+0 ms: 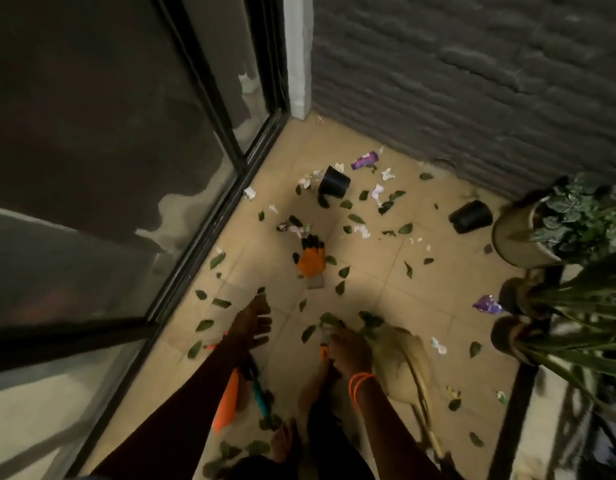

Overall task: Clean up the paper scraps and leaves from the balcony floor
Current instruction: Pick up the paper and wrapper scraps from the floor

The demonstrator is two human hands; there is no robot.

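Observation:
Green leaves (pixel 356 218) and white paper scraps (pixel 362 231) lie scattered over the beige tiled balcony floor (pixel 438 282). Purple wrappers lie near the back wall (pixel 365 162) and by the plant stand (pixel 488 304). My left hand (pixel 254 322) reaches down over the tiles with its fingers spread loosely, holding nothing that I can make out. My right hand (pixel 348 348), with orange bands on the wrist, is curled round a bunch of leaves (pixel 332 322) low over the floor. The picture is dim and blurred.
An orange and black glove (pixel 311 259) lies mid-floor. Two black pots are tipped over (pixel 334 181) (pixel 471 216). A straw broom (pixel 403 358) lies beside my right hand. Potted plants on a black stand (pixel 555 233) fill the right side, and a glass sliding door (pixel 161 202) runs along the left. Orange and teal tools (pixel 230 396) lie under my left arm.

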